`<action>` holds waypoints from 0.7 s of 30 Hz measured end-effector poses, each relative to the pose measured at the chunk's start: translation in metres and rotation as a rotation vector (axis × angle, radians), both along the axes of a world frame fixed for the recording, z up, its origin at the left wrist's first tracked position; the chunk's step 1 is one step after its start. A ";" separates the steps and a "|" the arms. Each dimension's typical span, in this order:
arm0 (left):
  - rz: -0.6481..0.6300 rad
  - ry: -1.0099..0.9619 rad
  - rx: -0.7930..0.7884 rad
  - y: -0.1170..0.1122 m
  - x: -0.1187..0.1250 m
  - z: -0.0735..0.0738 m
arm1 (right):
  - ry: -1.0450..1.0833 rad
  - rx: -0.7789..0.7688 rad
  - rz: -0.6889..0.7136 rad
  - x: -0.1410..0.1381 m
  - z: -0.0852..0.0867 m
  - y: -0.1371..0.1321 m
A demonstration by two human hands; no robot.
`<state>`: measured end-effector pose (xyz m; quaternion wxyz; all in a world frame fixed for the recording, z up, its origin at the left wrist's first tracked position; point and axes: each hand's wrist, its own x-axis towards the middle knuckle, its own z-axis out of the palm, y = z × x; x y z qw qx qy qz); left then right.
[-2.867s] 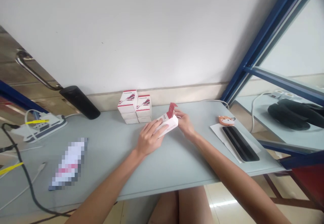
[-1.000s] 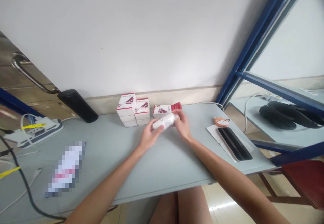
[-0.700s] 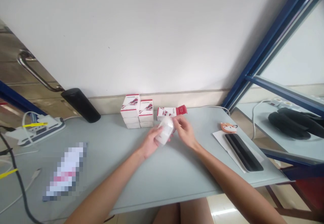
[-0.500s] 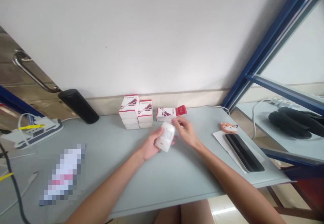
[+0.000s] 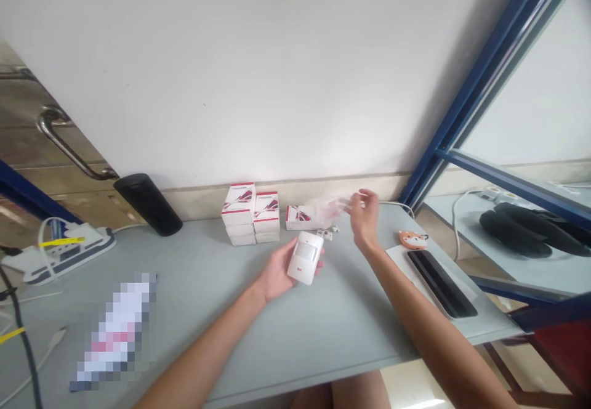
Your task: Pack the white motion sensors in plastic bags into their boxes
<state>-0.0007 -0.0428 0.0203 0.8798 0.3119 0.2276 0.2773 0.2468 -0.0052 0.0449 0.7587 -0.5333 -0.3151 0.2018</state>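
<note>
A white motion sensor (image 5: 305, 260) with a window in its front rests in my left hand (image 5: 278, 270), fingers wrapped round its sides. Up and to the right, my right hand (image 5: 364, 218) pinches a clear plastic bag (image 5: 329, 207), which is smeared by motion. Behind the bag lies a white and red box (image 5: 300, 217), partly covered by it. Small white parts (image 5: 325, 234) sit on the table between the sensor and that box.
Several white and red boxes (image 5: 240, 209) are stacked by the wall, beside a black cylinder (image 5: 150, 204). At right lie a phone (image 5: 441, 283) on paper and an orange case (image 5: 412, 239). A power strip (image 5: 69, 255) with cables stands left on the grey table (image 5: 198, 335).
The plastic bag has come off the motion sensor. My right hand has moved up and right with the bag, while my left hand keeps the sensor. Small white parts now show on the table.
</note>
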 end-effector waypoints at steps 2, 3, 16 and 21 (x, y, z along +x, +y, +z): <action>0.009 -0.091 -0.057 0.002 -0.001 0.003 | -0.142 -0.127 0.002 -0.008 -0.008 0.012; 0.005 -0.122 -0.073 0.003 -0.001 0.004 | -0.217 -0.161 0.012 -0.013 -0.011 0.017; 0.154 -0.132 -0.088 0.009 -0.006 -0.005 | -0.653 -0.025 0.174 -0.034 -0.005 -0.026; 0.128 -0.122 -0.022 0.015 -0.010 -0.004 | -0.350 -0.266 0.715 -0.046 -0.001 -0.029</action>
